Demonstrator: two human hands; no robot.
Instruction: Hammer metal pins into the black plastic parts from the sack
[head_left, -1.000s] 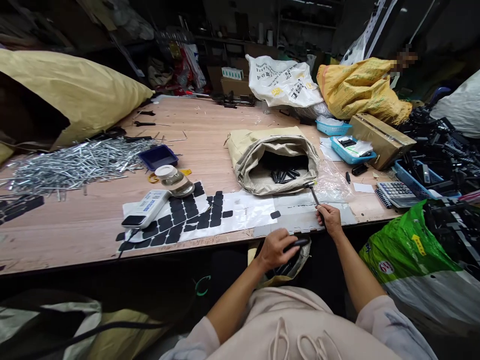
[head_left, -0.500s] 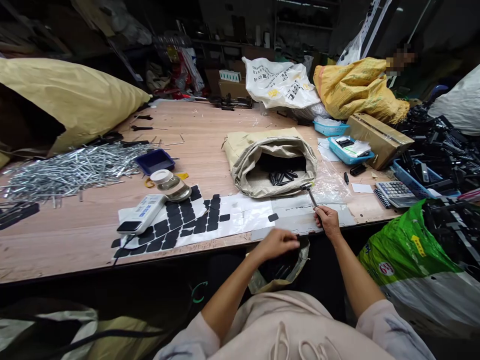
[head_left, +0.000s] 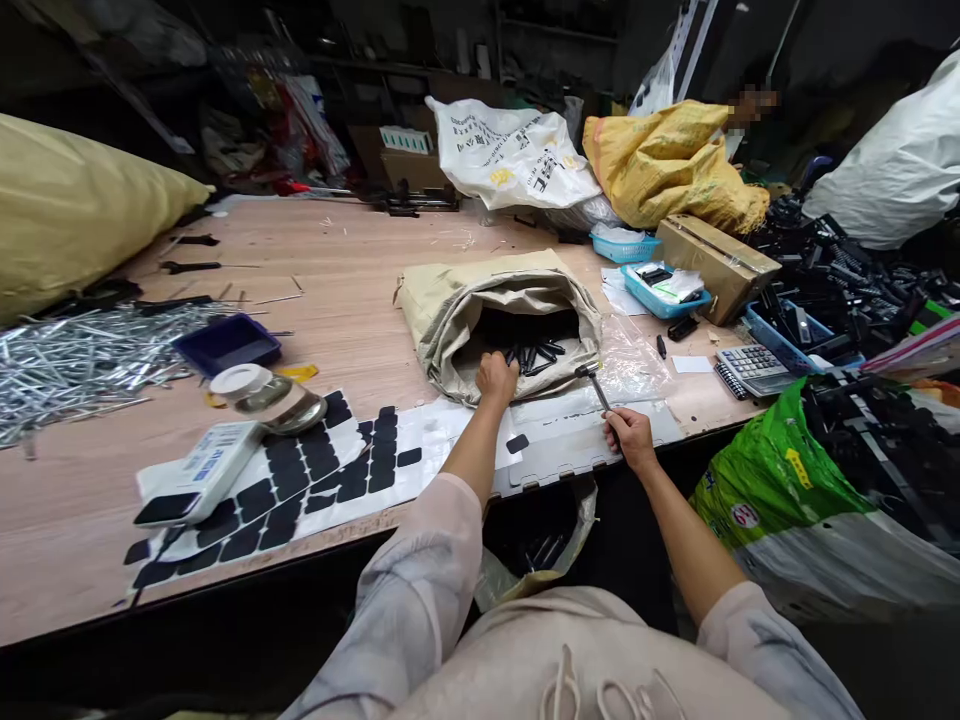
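Head cam: L hand (head_left: 497,378) at mouth of sack (head_left: 480,285), fingers curled, can't tell if gripping any of the blk parts (head_left: 534,358) inside. R hand (head_left: 628,437) grips hammer (head_left: 598,388); best keep it steady, clear of sack rim. Jar (head_left: 274,402), stickers (head_left: 382,455) L on table (head_left: 322,260); rim's main obstacle imo.

1 pale wood-grain table (head_left: 337,250) stands well lit before shelving (head_left: 559,31) in deep shadow.

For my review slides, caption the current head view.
Left hand at the mouth of a beige sack, beside elongated black pieces; right hand gripping a hammer-like tool.
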